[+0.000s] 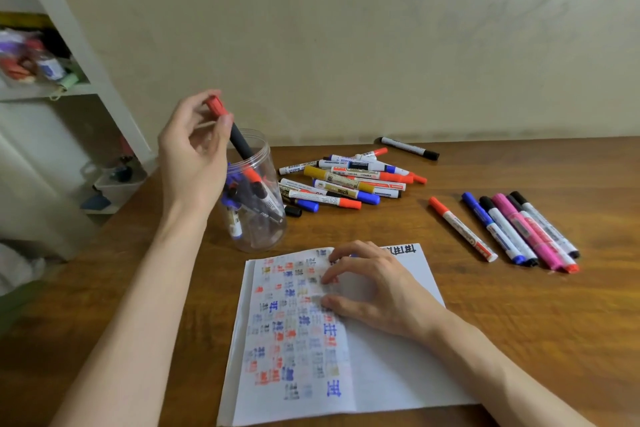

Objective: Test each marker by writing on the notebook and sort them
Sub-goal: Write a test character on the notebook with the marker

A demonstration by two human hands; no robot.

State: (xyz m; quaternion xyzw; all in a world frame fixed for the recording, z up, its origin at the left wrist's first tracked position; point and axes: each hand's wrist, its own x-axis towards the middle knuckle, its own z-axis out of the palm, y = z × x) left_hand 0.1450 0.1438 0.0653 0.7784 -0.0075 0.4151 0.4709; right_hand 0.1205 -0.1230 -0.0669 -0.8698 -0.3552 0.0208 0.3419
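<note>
My left hand pinches a dark marker with a red cap by its top end, its lower part inside the mouth of a clear plastic jar that holds several markers. My right hand rests with spread fingers on the open notebook, whose page is covered with red, blue and black test marks. A loose pile of markers lies behind the notebook. A neat row of markers lies to the right.
A single black-capped marker lies near the wall at the back of the wooden table. A white shelf unit with clutter stands at the left, beyond the table edge.
</note>
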